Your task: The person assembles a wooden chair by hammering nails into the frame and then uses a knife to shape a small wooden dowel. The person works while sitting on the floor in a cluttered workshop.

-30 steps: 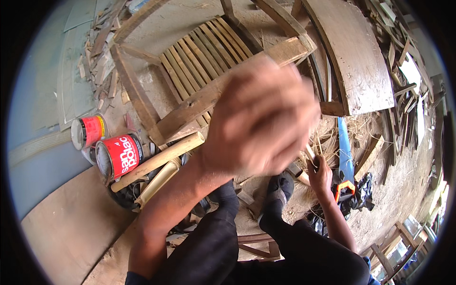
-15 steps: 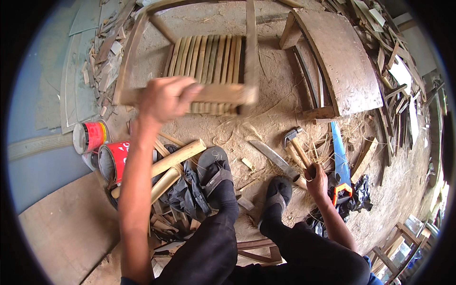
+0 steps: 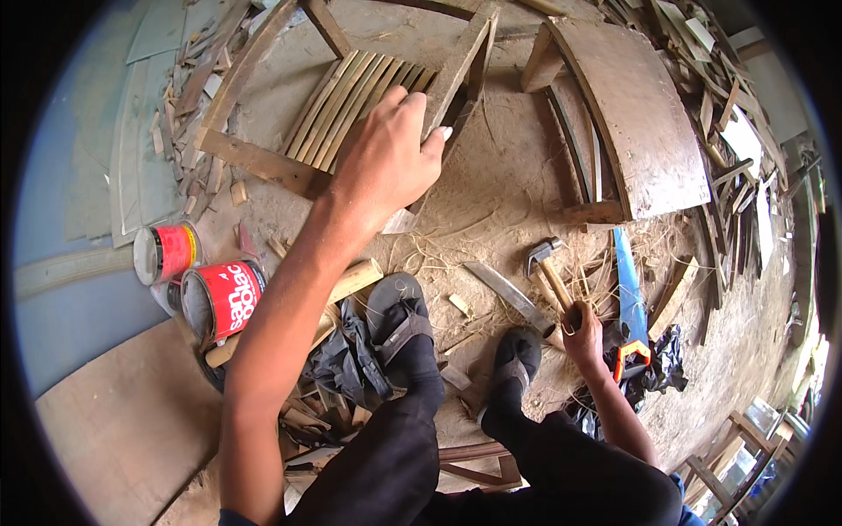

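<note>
- While its far edge met the top of the view, the slatted wooden frame took up the upper left and upper centre, its row of pale slats set inside.
- Upper right stood a brown wooden piece with a broad, curving top, well apart from the slatted wooden frame.
- Right of centre lay a saw — blue blade pointing up the view, orange handle at the lower end.
- Left of the saw, a long blade lay slantwise on the dusty floor.
- Left of centre, a bamboo pole passed partly beneath the left forearm.
- Beside it, a large red-labelled can stood tilted, with a smaller can just above it.
- Right of centre, a hammer pointed its head up and to the left.
- Upper centre, the left hand was clasped over a rail of the slatted wooden frame — thumb to the right, fingers to the left, their tips hidden.
- Lower right of centre, the right hand was curled around the hammer's handle.
</note>
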A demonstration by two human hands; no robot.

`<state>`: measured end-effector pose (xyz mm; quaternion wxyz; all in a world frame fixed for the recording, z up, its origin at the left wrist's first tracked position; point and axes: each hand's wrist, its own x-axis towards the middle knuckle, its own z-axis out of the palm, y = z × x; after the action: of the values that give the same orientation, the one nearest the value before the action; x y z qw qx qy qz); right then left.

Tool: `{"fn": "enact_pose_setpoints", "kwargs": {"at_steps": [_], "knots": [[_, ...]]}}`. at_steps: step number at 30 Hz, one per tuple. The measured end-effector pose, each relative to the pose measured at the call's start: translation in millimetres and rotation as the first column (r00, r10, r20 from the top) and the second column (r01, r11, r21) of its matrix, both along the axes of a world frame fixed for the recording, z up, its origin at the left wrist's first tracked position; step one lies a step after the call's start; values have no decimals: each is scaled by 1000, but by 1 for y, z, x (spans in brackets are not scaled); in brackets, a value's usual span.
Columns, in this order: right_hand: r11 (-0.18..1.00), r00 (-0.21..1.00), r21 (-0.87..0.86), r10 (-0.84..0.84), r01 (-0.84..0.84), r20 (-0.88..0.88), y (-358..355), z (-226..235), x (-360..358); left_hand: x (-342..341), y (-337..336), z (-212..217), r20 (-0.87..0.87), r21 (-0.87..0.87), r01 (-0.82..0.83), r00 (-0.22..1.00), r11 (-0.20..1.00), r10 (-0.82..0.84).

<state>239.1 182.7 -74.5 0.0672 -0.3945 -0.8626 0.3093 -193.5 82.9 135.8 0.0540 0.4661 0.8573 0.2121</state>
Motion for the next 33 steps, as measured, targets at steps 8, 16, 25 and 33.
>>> {"fn": "enact_pose_setpoints", "kwargs": {"at_steps": [8, 16, 25, 33], "knots": [[999, 1000, -40, 2, -1, 19, 4, 1, 6, -51, -87, 11, -33, -76, 304, 951, 950, -307], [999, 1000, 43, 12, -12, 3, 6, 1, 5, -32, -81, 9, -210, 12, 357, 914, 934, -347], [999, 999, -30, -23, 22, -37, -18, 5, -14, -2, -85, -14, -202, 103, 244, 954, 964, -220], [998, 992, 49, -39, 45, -121, 2, -4, -65, 77, -145, -87, -174, 635, 161, 983, 755, -64]]}}
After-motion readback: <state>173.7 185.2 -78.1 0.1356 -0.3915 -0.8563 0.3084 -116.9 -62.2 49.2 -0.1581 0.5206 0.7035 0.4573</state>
